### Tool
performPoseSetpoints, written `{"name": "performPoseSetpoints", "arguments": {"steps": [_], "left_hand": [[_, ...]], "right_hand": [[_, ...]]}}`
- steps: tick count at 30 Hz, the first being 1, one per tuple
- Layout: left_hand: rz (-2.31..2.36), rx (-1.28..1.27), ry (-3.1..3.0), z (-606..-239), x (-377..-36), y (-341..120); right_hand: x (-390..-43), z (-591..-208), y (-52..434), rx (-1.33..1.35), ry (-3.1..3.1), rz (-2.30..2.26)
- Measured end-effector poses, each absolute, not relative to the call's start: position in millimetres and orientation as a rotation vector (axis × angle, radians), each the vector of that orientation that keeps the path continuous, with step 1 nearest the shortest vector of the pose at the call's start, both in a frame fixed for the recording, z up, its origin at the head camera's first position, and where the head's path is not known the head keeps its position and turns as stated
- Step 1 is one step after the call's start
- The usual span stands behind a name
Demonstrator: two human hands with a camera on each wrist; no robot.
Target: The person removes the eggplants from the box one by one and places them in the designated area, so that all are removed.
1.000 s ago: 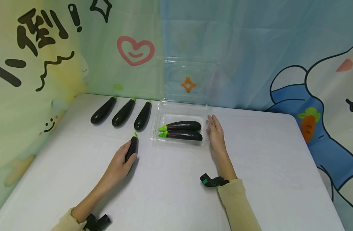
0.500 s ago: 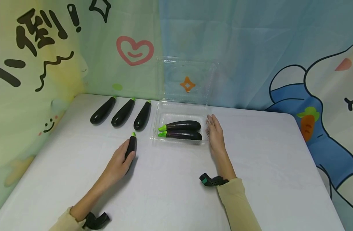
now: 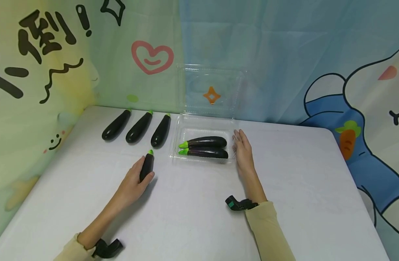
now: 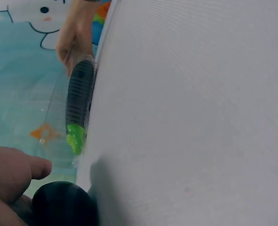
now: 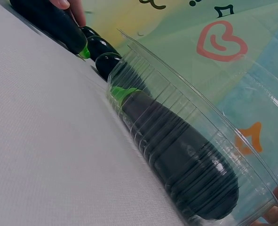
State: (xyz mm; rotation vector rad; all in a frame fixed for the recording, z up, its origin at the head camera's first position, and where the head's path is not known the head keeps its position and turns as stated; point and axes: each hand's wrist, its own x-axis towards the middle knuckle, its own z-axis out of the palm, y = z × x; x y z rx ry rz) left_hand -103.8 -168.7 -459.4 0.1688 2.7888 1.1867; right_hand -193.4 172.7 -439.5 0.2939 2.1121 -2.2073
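Obs.: L hand (image 3: 133,183) gripping one eggplant (image 3: 147,167), green end fwd, nr L side of clear box (image 3: 204,126); R hand (image 3: 246,152) against box R wall, fingers approx. straight; 2 eggplants (image 3: 207,152) inside, abreast; 3 eggplants (image 3: 139,127) back L on table (image 3: 186,214)

White desk (image 3: 193,210), as I find it
Directly on it: three dark eggplants (image 3: 139,127) side by side, and right of them an open clear container (image 3: 202,125).

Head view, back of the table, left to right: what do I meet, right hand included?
Leftmost loose eggplant → middle loose eggplant → rightmost loose eggplant → clear container with two eggplants inside → right hand at its side.
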Motion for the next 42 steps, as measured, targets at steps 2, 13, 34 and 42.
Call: {"name": "performPoseSetpoints", "arguments": {"steps": [2, 13, 34, 42], "left_hand": [[1.191, 0.167, 2.787, -459, -104, -169], [1.167, 0.186, 2.872, -451, -108, -175], [1.287, 0.515, 2.900, -434, -95, -145], [1.303, 0.636, 2.804, -433, -97, -135]], "right_hand": [[-194, -440, 173, 0.294, 2.108, -2.212], [-193, -438, 172, 0.303, 2.113, -2.201], [-204, -466, 178, 0.290, 2.136, -2.209], [-205, -467, 178, 0.290, 2.130, -2.222]]}}
